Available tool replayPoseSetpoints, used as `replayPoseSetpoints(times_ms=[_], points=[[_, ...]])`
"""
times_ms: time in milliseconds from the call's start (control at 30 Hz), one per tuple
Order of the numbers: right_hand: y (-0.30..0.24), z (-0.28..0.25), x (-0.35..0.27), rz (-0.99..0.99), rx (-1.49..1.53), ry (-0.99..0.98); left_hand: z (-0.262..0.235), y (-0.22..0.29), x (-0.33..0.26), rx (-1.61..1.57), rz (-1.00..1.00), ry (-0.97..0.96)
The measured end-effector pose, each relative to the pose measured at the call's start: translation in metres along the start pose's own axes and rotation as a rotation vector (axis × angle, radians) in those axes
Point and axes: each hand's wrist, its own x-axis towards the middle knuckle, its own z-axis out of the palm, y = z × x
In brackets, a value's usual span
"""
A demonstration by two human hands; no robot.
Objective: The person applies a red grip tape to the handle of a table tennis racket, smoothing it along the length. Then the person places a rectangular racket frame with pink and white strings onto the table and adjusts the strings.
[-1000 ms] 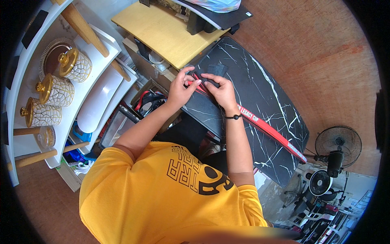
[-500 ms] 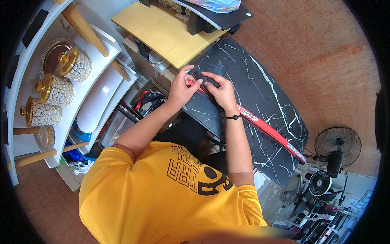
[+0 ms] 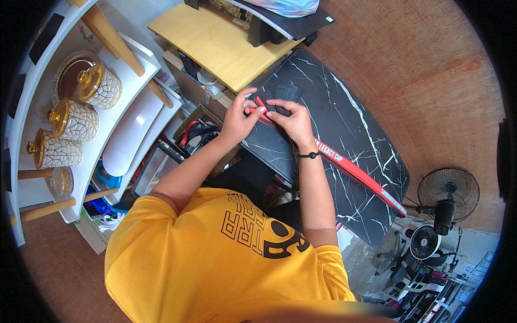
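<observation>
A long red ribbon (image 3: 358, 175) with white print runs from the table's far right corner, passes under my right wrist and reaches my fingers. My left hand (image 3: 239, 117) pinches its folded end between thumb and fingers. Close beside it, my right hand (image 3: 295, 123) has thumb and forefinger closed on the same ribbon, and a dark bracelet is on that wrist. Just beyond my fingertips lie dark grey flat pieces (image 3: 290, 93), perhaps cloth. The fingers partly hide the ribbon's end.
The black marble-patterned table (image 3: 344, 116) stands ahead, beside a yellow wooden table (image 3: 215, 40). At left, a white shelf (image 3: 129, 56) holds gold-lidded jars (image 3: 75, 119). Open boxes (image 3: 161, 161) sit below my left arm. Two fans (image 3: 448, 194) are at right.
The ribbon's red end now shows more between my hands, poking up past the fingers. My right fingertips have shifted slightly towards my left hand; the arms stay nearly in place.
</observation>
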Motion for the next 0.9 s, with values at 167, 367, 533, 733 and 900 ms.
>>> replayPoseSetpoints(times_ms=[167, 367, 533, 733, 900], points=[[-0.001, 0.0, 0.0, 0.011, 0.011, -0.005, -0.001, -0.003, 0.001, 0.024, -0.011, -0.014], [-0.001, 0.002, 0.0, -0.037, -0.017, 0.037, -0.001, -0.005, 0.0, -0.015, 0.009, -0.008], [0.003, 0.004, 0.001, -0.074, 0.063, 0.078, 0.0, -0.004, 0.0, -0.039, 0.009, -0.005], [0.009, 0.001, 0.002, -0.025, -0.042, 0.005, 0.002, -0.004, 0.001, -0.07, -0.002, 0.012], [0.007, 0.003, 0.002, -0.021, 0.028, 0.036, 0.003, -0.004, 0.002, -0.061, -0.018, 0.025]])
